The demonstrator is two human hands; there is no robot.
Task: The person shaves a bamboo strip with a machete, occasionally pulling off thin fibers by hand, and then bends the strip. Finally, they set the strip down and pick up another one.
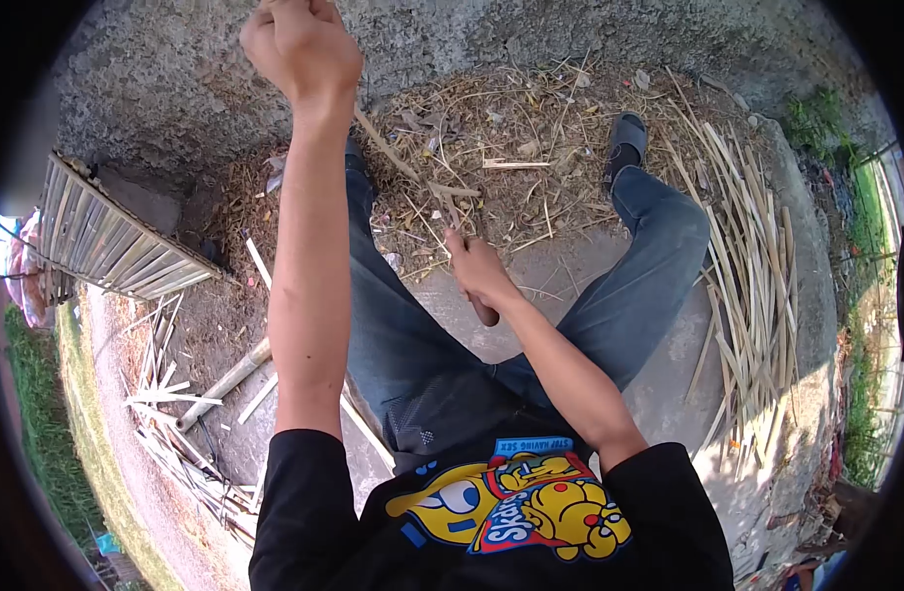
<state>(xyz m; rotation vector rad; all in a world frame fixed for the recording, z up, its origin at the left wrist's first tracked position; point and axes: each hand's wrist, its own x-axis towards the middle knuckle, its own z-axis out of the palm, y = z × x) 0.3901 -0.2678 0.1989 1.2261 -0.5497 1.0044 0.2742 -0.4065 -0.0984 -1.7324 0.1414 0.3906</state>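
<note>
My right hand [478, 268] is wrapped round the brown handle [484, 312] of a tool, between my knees. The tool's narrow blade points up and away, close to a thin strip [385, 146] of bamboo or wood. At the top left my left hand [304, 47] is raised with its fingers closed; whatever it grips is hidden behind the hand and wrist. The strip's upper end passes out of sight behind my left wrist.
Long split strips [747, 286] lie piled on the right. Shavings [511, 163] cover the ground between my feet, before a rough wall [432, 44]. At the left are a slatted bamboo panel [112, 231], a bamboo pole [225, 384] and scattered strips.
</note>
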